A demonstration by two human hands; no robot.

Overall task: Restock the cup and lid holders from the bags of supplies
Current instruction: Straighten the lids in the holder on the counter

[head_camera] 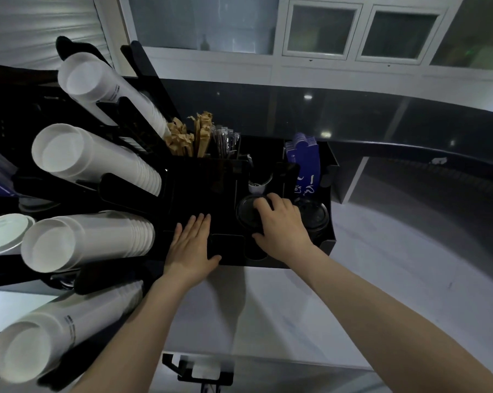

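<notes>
The step in hand, by my judgement, was seating black lids in the black organizer. My right hand was curled over the top of that stack in its well, thumb at the near edge; my left hand lay flat, fingers straight, steadying the organizer's top. Next I would need to press the stack level and let go. White cups filled the rack to the left. The organizer stood on a pale counter below a dark glossy ledge and white-framed windows.
</notes>
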